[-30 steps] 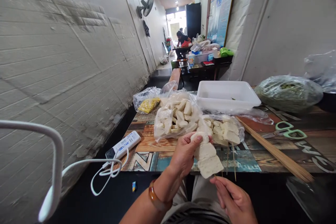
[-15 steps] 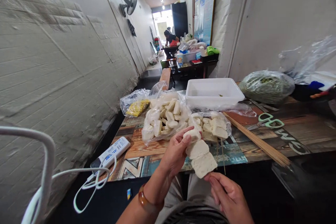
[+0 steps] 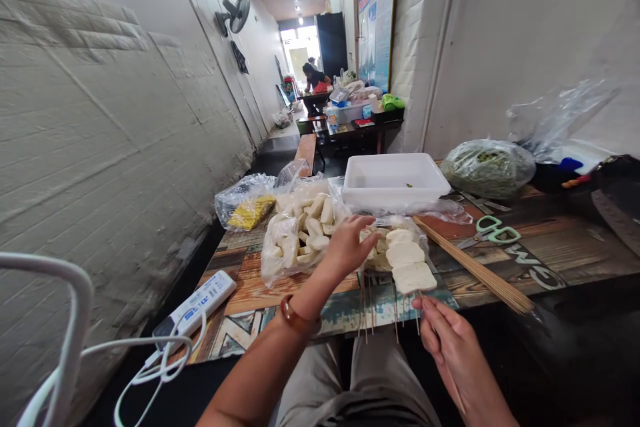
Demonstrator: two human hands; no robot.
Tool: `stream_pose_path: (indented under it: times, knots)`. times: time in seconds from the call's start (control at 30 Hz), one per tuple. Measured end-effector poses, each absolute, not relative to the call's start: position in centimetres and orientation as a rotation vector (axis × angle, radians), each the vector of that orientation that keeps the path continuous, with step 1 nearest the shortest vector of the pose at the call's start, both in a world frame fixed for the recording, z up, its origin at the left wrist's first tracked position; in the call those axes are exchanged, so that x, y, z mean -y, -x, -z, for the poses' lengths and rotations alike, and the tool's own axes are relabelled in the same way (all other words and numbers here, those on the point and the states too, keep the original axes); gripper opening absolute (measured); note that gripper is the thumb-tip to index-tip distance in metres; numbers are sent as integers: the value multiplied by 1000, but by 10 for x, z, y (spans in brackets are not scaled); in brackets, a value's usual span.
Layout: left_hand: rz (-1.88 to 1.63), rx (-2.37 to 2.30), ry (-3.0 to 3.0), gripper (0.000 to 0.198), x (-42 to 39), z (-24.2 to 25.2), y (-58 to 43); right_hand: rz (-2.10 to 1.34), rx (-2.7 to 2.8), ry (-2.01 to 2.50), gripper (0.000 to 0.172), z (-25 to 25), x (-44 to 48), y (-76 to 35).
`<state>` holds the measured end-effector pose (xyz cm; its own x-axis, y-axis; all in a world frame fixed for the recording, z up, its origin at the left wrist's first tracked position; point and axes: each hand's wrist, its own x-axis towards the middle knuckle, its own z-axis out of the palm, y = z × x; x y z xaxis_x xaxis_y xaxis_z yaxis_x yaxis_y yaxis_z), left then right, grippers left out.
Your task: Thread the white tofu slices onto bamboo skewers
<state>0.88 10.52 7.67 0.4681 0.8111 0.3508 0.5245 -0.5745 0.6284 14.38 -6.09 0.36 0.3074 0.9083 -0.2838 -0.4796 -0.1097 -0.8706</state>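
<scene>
My right hand [image 3: 445,340] pinches the thin stick of a skewer [image 3: 406,263] that carries three pale slabs, laid over the pile of finished skewers [image 3: 380,260] on clear plastic at the table's front. My left hand [image 3: 350,243] reaches forward with fingers spread, hovering over that pile beside the open plastic bag of pale cut pieces [image 3: 300,227]. It holds nothing. A brown bangle sits on the left wrist. Bare stick ends poke out over the table edge.
A white tub [image 3: 395,183] stands behind the pile. A bundle of bamboo sticks [image 3: 475,270] and green-handled scissors [image 3: 493,232] lie to the right. A bag of greens [image 3: 487,167], a bag of yellow food [image 3: 250,210] and a power strip [image 3: 193,307] are also there. A person works far back.
The right hand lowered the filled skewer from in front of me onto the pile. The left hand let go of the top piece and moved forward over the pile, opening.
</scene>
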Motion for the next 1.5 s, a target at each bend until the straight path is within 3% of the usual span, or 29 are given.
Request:
stream_pose_path:
  times: [0.13, 0.27, 0.4, 0.87, 1.5]
  knots:
    - [-570, -1222, -2643, 38, -134, -71, -25, -1295, 445, 1059, 38, -11, 49, -134]
    - [-522, -1253, -2671, 18, -152, -63, -32, -1304, 430, 1042, 38, -11, 43, -132]
    - [-563, -1336, -2647, 26, -166, -62, -35, -1339, 417, 998, 37, -13, 38, -130]
    - [-681, -1370, -2537, 24, -174, -70, -32, -1367, 348, 934, 38, -4, -14, -111]
    - [-778, -1323, -2571, 22, -162, -62, -27, -1381, 271, 925, 43, 3, -11, -104]
